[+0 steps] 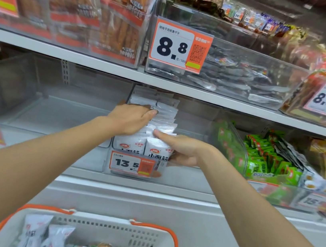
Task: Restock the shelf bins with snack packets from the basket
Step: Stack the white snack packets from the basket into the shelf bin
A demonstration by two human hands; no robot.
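**both hands on the white packets in the middle bin**

from my remote seat i look down two bare arms reaching to the lower shelf. the left hand lies palm down on top of the row of white packets, its fingers laid close together across them and the tips bending over the far edge. the right hand is at the right side of the same row: the thumb stretches over the top of the front packets, and the fingers curl round their side, so it grips them.

the white packets stand upright, one behind another, in a clear bin that carries a price tag reading 13.5 on its front wall. just right of it, a bin of green packets; to the left, another clear bin.

at the bottom of my view is the basket, white with orange handles, well below the hands. more packets in the basket are white like those in the bin, with some green and brown ones beside them.

on the shelf above, a large tag reads 8.8 on a bin of silver packets.
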